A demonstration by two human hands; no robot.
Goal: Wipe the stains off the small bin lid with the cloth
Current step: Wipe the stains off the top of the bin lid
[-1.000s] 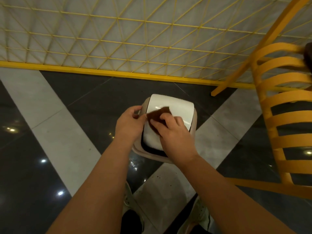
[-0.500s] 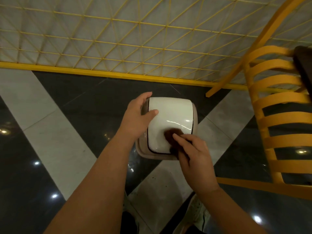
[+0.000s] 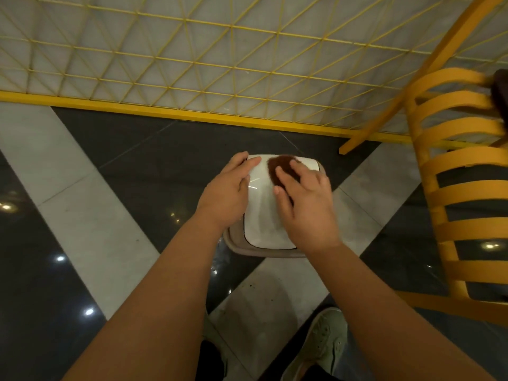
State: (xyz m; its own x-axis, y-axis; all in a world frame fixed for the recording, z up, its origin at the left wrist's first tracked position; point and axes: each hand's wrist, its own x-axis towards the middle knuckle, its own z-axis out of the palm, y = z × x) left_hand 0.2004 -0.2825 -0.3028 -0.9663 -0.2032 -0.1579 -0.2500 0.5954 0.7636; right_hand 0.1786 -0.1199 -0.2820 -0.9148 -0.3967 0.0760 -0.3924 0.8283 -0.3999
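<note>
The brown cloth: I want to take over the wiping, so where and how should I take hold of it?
Probably press flat from above, not pinch. The brown cloth lies spread on the domed white lid, near its far edge, under the right hand with fingers extended. The left hand steadies the lid's left side.

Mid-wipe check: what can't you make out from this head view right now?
- Lid surface under the right hand and cloth: covered, so any stains there are hidden.
- Bin body: hidden below the lid.
- Dark object on the yellow chair: blurred, cut off by the right edge.
</note>
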